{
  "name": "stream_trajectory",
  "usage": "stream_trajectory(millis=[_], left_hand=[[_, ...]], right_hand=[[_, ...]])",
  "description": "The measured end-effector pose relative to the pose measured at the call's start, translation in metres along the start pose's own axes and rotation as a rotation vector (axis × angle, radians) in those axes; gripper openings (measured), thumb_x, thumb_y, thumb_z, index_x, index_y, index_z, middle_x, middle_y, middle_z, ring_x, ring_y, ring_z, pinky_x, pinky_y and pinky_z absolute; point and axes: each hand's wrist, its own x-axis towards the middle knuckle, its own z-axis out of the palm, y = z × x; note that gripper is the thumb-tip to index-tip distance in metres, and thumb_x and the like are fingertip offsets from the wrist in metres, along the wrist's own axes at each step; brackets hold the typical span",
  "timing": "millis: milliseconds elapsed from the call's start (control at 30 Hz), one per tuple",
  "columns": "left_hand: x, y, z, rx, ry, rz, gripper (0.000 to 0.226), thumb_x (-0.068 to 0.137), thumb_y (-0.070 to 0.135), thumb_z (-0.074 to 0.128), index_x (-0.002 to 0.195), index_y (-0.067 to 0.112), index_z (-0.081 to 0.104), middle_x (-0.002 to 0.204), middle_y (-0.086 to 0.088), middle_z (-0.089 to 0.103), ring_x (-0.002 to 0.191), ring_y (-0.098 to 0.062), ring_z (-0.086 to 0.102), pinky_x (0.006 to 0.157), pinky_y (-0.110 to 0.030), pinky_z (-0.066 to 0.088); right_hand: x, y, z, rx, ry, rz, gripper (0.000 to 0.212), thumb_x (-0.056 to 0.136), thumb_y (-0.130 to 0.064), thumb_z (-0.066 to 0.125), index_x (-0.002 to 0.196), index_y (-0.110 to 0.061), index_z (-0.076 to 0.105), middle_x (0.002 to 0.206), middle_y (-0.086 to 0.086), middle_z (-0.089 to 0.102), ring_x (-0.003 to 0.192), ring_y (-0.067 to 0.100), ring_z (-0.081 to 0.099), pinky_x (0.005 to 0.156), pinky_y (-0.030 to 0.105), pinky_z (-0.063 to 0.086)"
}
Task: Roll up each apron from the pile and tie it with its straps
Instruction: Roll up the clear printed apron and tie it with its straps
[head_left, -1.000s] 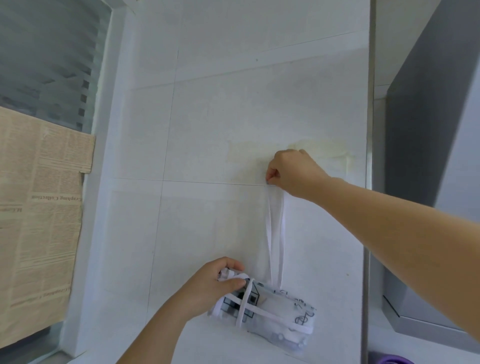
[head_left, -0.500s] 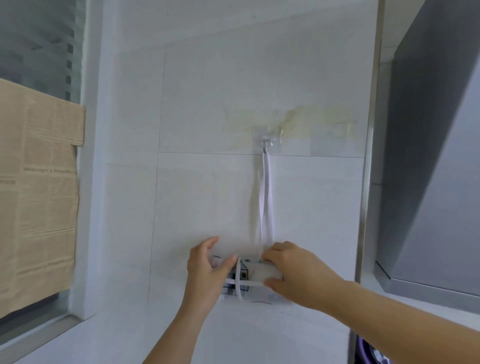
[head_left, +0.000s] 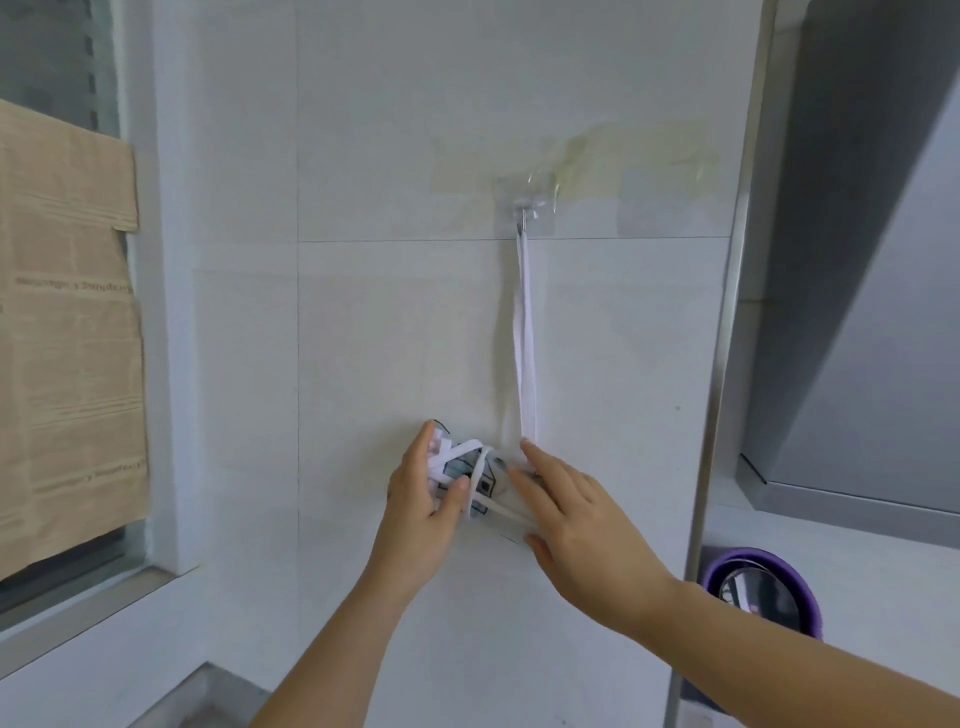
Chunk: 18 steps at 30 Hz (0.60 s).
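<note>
Reader: Apron position is asked for first.

Describer: A rolled apron (head_left: 480, 480), white with a dark line print, is seen hanging against a pale wall tile (head_left: 363, 338). It is bound crosswise by its white straps (head_left: 470, 452) and hung by its neck loop (head_left: 525, 338) from a clear adhesive hook (head_left: 524, 210) above.

Reader: How are the hands placed?

Describer: The left hand (head_left: 423, 499) is set at the roll's left end, with the fingers nearly straight and pointing up and the thumb laid on the front. Nothing is clenched. The right hand (head_left: 576, 525) is laid on the right end, with the fingers stretched flat over the cloth beside the foot of the loop and the thumb tucked below. The roll is steadied between the two hands rather than gripped.

Reader: Which step is judged to be in hand, and how is it done well?

Describer: This apron appears rolled, tied and hung, so settling it is judged to be the step. The roll is best levelled so that its weight is shared by both sides of the loop. The strap crossing can be checked with a light press, not a tug, since the adhesive hook could be pulled loose. The hands are best eased away slowly so that no swing is started.

Reader: What else is shown?

Describer: Newspaper (head_left: 67, 338) is seen covering a window at the left. A grey range hood (head_left: 857, 260) is seen at the right, with a purple-rimmed pot (head_left: 761, 587) below it. No pile of aprons is in view.
</note>
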Motion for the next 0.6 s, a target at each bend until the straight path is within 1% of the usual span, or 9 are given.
stream_trajectory(millis=[67,100,167,233,367,433,467,533,600], left_hand=[[0.001,0.006,-0.002,0.017,-0.03,-0.002,0.066,0.095,0.014,0.055,0.144,0.037,0.017,0.136,0.02,0.028,0.124,0.004,0.032,0.08,0.007,0.028],[0.001,0.008,-0.004,0.033,-0.037,-0.006,0.067,0.095,0.014,0.055,0.145,0.035,0.016,0.136,0.019,0.027,0.124,0.004,0.031,0.083,0.005,0.027],[0.0,0.013,-0.007,0.06,-0.041,-0.025,0.07,0.095,0.016,0.056,0.149,0.029,0.014,0.137,0.019,0.023,0.125,0.003,0.028,0.094,-0.006,0.028],[-0.004,0.018,-0.01,0.09,-0.038,-0.047,0.073,0.095,0.019,0.056,0.152,0.026,0.01,0.134,0.019,0.021,0.123,0.001,0.028,0.096,-0.017,0.029],[-0.016,0.03,-0.015,0.132,-0.047,-0.059,0.073,0.095,0.018,0.055,0.152,0.024,0.009,0.13,0.014,0.022,0.117,-0.002,0.03,0.094,-0.018,0.027],[-0.024,0.036,-0.018,0.153,-0.029,-0.048,0.07,0.096,0.017,0.054,0.151,0.022,0.011,0.141,0.008,0.024,0.124,-0.005,0.031,0.099,-0.019,0.024],[-0.028,0.039,-0.019,0.163,-0.009,-0.037,0.068,0.096,0.016,0.053,0.151,0.021,0.013,0.148,0.005,0.022,0.13,-0.008,0.031,0.101,-0.019,0.023],[-0.039,0.048,-0.019,0.164,0.034,-0.026,0.063,0.097,0.014,0.051,0.15,0.021,0.018,0.154,0.003,0.02,0.138,-0.01,0.026,0.102,-0.016,0.022],[-0.051,0.058,-0.016,0.16,0.067,-0.021,0.058,0.098,0.013,0.05,0.149,0.021,0.023,0.152,0.002,0.024,0.137,-0.01,0.028,0.1,-0.014,0.025]], right_hand=[[-0.001,-0.002,-0.002,-0.047,-0.02,-0.015,0.072,0.062,-0.023,0.084,0.126,-0.001,0.058,0.131,0.016,0.056,0.118,0.028,0.057,0.101,0.036,0.042],[0.001,-0.002,-0.005,-0.058,-0.033,-0.011,0.075,0.06,-0.024,0.084,0.126,-0.002,0.057,0.13,0.014,0.058,0.118,0.027,0.058,0.102,0.037,0.041],[0.004,0.001,-0.012,-0.057,-0.048,0.006,0.076,0.058,-0.026,0.085,0.126,-0.005,0.057,0.128,0.011,0.06,0.114,0.024,0.06,0.1,0.038,0.043],[0.006,0.004,-0.018,-0.045,-0.051,0.016,0.073,0.058,-0.026,0.085,0.124,-0.009,0.059,0.125,0.008,0.061,0.11,0.023,0.062,0.098,0.036,0.045],[0.001,0.003,-0.03,-0.024,-0.076,0.036,0.069,0.062,-0.024,0.084,0.125,-0.014,0.059,0.127,0.007,0.061,0.115,0.025,0.06,0.096,0.032,0.045],[-0.003,-0.001,-0.037,-0.008,-0.081,0.035,0.065,0.074,-0.022,0.076,0.134,-0.016,0.051,0.138,0.008,0.051,0.127,0.027,0.049,0.104,0.033,0.036],[-0.005,-0.003,-0.04,0.01,-0.068,0.034,0.063,0.082,-0.021,0.068,0.14,-0.017,0.044,0.146,0.008,0.043,0.135,0.026,0.039,0.109,0.031,0.026],[-0.008,-0.006,-0.048,0.053,-0.04,0.027,0.06,0.092,-0.022,0.057,0.146,-0.02,0.033,0.155,0.005,0.027,0.144,0.024,0.02,0.112,0.027,0.008],[-0.015,-0.009,-0.059,0.067,-0.031,0.027,0.059,0.094,-0.024,0.053,0.148,-0.022,0.029,0.157,0.003,0.02,0.146,0.021,0.012,0.113,0.027,0.005]])
